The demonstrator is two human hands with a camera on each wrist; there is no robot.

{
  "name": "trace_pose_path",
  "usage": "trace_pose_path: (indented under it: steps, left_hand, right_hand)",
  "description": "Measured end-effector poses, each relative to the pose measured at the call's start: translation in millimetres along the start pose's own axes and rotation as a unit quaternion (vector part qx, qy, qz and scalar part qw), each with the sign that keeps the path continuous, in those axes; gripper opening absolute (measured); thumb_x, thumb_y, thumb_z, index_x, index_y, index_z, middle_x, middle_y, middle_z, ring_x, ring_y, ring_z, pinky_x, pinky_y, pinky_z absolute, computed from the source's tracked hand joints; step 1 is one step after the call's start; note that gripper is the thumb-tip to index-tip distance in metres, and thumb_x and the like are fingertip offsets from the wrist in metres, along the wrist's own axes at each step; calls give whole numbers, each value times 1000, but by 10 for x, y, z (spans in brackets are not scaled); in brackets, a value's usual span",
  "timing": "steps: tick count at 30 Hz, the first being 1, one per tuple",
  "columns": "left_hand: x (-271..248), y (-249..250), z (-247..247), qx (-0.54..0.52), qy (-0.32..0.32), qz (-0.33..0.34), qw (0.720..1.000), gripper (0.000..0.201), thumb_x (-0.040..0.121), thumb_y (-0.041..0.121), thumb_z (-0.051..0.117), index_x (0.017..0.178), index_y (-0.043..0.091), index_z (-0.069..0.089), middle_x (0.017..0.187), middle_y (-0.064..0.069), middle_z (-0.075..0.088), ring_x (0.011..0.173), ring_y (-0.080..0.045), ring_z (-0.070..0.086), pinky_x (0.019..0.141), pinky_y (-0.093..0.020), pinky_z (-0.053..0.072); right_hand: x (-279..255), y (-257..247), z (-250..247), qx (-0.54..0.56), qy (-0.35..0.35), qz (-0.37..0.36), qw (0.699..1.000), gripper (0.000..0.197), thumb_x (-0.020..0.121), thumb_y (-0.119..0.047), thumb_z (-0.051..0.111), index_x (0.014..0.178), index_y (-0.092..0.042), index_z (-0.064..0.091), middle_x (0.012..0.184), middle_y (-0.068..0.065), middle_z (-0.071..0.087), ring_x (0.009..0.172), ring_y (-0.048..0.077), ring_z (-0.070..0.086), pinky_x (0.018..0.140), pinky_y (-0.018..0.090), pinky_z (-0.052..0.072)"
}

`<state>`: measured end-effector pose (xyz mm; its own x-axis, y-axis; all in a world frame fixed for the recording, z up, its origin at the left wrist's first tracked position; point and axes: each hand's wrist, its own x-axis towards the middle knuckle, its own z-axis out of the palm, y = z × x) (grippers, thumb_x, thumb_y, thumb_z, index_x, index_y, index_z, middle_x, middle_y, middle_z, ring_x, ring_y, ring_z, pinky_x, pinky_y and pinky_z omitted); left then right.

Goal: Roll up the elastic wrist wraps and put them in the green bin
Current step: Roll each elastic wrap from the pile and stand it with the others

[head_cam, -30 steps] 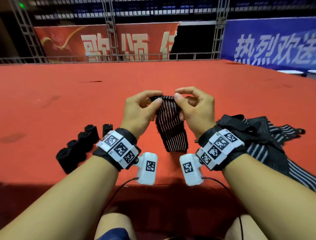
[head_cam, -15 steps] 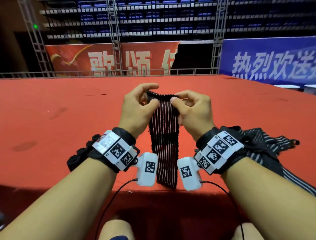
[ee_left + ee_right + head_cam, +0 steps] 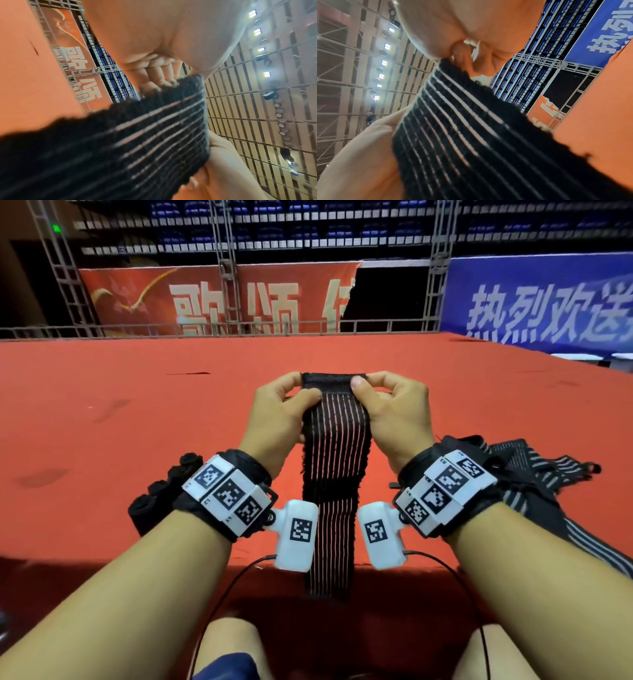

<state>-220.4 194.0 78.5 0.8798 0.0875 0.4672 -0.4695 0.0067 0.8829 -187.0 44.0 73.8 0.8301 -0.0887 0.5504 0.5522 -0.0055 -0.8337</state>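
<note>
A black elastic wrist wrap (image 3: 334, 474) with thin pale stripes hangs straight down between my hands, above the red table. My left hand (image 3: 291, 402) pinches its top left corner and my right hand (image 3: 373, 395) pinches its top right corner, thumbs toward me. The top edge is stretched flat between them. Up close the striped wrap (image 3: 154, 135) fills the left wrist view under my left fingers (image 3: 154, 73). The same wrap (image 3: 471, 135) spreads below my right fingers (image 3: 467, 59) in the right wrist view. No green bin is in view.
Several rolled black wraps (image 3: 161, 494) lie on the red table (image 3: 137, 405) behind my left wrist. A heap of unrolled striped wraps (image 3: 548, 484) lies at the right behind my right wrist. Metal trusses and banners stand beyond the far edge.
Both hands have lifted the wrap and pulled its top edge flat; it now hangs longer, down past the table's near edge. The view has tilted up a little.
</note>
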Motion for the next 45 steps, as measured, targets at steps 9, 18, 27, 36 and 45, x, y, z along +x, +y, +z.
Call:
trace_pose_path:
  steps: [9,18,27,36,45]
  left_hand:
    - [35,-356,-5,46,3,-56,997,17,101,6,56,110,9,70,76,0,67,58,-8,62,48,-24,49]
    - [348,-1067,-92,153,11,-62,986,14,96,7,65,95,17,74,50,20,53,48,5,46,51,-11,36]
    - [877,-1882,29,134,-16,-165,977,17,100,11,58,91,20,68,76,1,71,61,-6,65,54,-18,48]
    - [1062,-2613,99,85,-19,-251,964,18,102,1,50,94,14,59,84,-5,68,73,-11,64,56,-13,49]
    - [1095,-3110,-27,248,-107,-306,913,56,78,-7,76,116,16,43,106,2,69,109,-21,66,99,-42,51]
  right_hand:
    - [0,406,-56,-81,-13,34,996,17,91,-33,68,80,-20,70,67,0,73,64,17,69,68,44,59]
    - [133,1033,-94,-179,-13,58,982,17,88,-38,70,73,-31,71,65,-7,63,62,10,55,69,38,50]
    - [456,1827,-32,-160,-42,170,972,19,98,-20,62,79,-22,65,70,3,74,54,18,67,59,30,50]
    - [552,2552,10,-245,-131,235,932,28,93,-25,62,120,-24,60,104,-5,77,101,23,71,92,53,55]
    - [519,2669,53,-383,-355,253,815,72,88,-27,75,151,-18,40,151,3,50,139,22,46,113,31,35]
